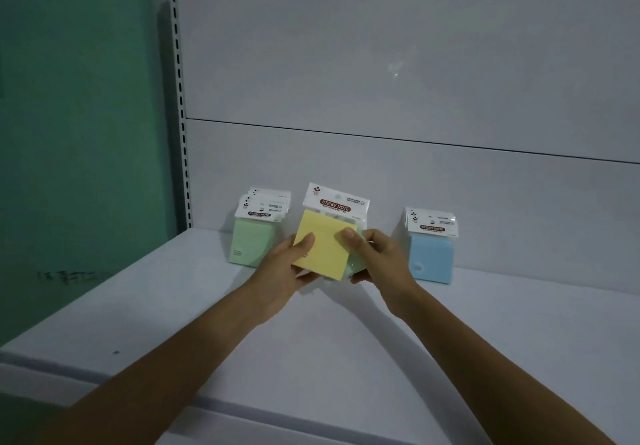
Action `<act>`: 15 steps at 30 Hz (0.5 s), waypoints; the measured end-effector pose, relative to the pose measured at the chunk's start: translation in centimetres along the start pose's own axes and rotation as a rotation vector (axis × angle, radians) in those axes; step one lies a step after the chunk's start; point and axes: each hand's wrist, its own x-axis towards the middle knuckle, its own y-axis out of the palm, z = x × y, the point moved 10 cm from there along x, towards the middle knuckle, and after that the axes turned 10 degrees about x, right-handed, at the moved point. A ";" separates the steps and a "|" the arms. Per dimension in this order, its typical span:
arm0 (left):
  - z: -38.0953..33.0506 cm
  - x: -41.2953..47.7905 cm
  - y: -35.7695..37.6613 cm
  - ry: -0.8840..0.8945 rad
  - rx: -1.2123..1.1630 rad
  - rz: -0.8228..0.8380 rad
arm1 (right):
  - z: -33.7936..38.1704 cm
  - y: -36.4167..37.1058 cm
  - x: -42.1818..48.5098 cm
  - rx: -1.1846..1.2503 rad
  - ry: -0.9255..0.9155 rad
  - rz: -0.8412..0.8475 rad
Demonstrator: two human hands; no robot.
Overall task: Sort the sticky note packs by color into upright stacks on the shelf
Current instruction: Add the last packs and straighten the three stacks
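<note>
Both hands hold a yellow sticky note pack (pixel 323 244) with a white "STICKY NOTE" header, tilted, just above the white shelf (pixel 194 306). My left hand (pixel 282 273) grips its left edge with the thumb on the front. My right hand (pixel 377 259) grips the right edge; a pale green pack (pixel 356 264) shows behind the yellow one in the same grasp. An upright stack of green packs (pixel 251 242) stands to the left against the back panel. An upright stack of blue packs (pixel 431 254) stands to the right.
The white back panel (pixel 381 81) rises behind the stacks. A slotted upright rail (pixel 180 98) runs along the shelf's left side, with a green wall (pixel 79 133) beyond it. The shelf's front edge (pixel 104 375) lies near me.
</note>
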 end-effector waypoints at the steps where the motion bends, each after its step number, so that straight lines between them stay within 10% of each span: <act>1: 0.2 -0.2 0.1 -0.013 -0.020 0.035 | 0.0 0.7 0.0 0.013 -0.009 0.004; 15: -4.8 -0.8 -7.5 0.227 0.520 -0.101 | 0.1 1.0 -0.5 -0.052 -0.070 -0.111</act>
